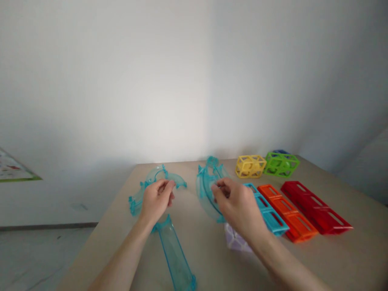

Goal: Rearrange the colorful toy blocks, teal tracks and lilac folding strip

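Note:
My left hand is closed in a pinch near the left curved teal pieces; whatever its fingertips hold, if anything, cannot be made out. On the right, my right hand has its fingers curled at a translucent teal curved track, thumb and fingertips against its right side. Beyond my left hand lies another curved teal track, with a further teal piece left of the wrist. A straight teal track lies on the table below and between the hands.
Turquoise, orange and red frame blocks lie at the right. Behind them stand yellow and green ones. A lilac piece is partly under my right forearm. The table meets a wall behind.

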Motion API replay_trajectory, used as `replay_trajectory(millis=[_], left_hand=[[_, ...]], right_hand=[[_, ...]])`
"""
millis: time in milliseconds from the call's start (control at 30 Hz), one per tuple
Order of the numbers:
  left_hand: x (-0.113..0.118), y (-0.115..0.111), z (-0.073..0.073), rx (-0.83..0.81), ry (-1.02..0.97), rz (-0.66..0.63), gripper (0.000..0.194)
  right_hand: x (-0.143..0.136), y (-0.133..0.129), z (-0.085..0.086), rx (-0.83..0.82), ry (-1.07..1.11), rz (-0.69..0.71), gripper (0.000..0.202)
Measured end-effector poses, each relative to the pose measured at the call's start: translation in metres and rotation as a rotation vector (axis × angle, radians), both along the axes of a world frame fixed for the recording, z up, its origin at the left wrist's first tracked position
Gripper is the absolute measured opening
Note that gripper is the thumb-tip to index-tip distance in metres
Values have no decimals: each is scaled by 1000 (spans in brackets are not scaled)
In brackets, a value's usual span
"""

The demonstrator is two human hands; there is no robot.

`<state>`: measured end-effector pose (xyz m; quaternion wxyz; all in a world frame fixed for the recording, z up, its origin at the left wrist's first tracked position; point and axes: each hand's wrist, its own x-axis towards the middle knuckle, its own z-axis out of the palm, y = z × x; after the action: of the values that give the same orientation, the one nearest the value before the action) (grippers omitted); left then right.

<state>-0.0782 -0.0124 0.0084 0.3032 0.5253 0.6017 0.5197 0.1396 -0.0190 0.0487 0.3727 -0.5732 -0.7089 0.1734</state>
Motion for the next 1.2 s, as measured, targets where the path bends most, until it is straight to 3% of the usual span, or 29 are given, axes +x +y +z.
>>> replay_trajectory(millis=[100, 200, 300, 400, 567, 667, 800, 867, 967, 1000, 1100, 1200], left_hand=[[0, 0, -4, -1, 61, -8, 24], [0, 0, -7, -1, 132, -12, 25], [0, 0, -8, -19, 163, -10, 25], [-1, 1, -7, -15, 211, 1, 25], [-3, 2, -5, 57, 272, 24, 23], [-5, 3, -5, 66, 277, 53, 24], [-9, 4, -3, 59, 185, 77, 21], [-14, 6, -1, 66, 27, 131, 19], [-28, 11, 1, 106, -192, 291, 19], [-34, 13, 2, 122, -231, 353, 20], [-51, 18, 1, 133, -299, 505, 23], [-62, 22, -3, 109, -295, 588, 23]], right_hand=[[41, 7, 13, -46, 75, -19, 21], [53, -1, 16, -163, 129, 64, 21], [32, -22, 7, -263, 105, 144, 18], [1, -37, -11, -240, -37, 138, 14], [-22, -30, -37, -210, -207, 129, 14], [-21, -20, -39, -171, -403, 95, 11], [-29, -29, -27, -23, -606, 29, 11], [-42, -43, -24, 116, -596, 87, 13], [-66, -67, -35, 198, -475, 442, 22], [-73, -73, -42, 183, -467, 502, 29], [-88, -82, -66, 83, -439, 488, 58], [-90, -82, -79, -75, -294, 429, 55]])
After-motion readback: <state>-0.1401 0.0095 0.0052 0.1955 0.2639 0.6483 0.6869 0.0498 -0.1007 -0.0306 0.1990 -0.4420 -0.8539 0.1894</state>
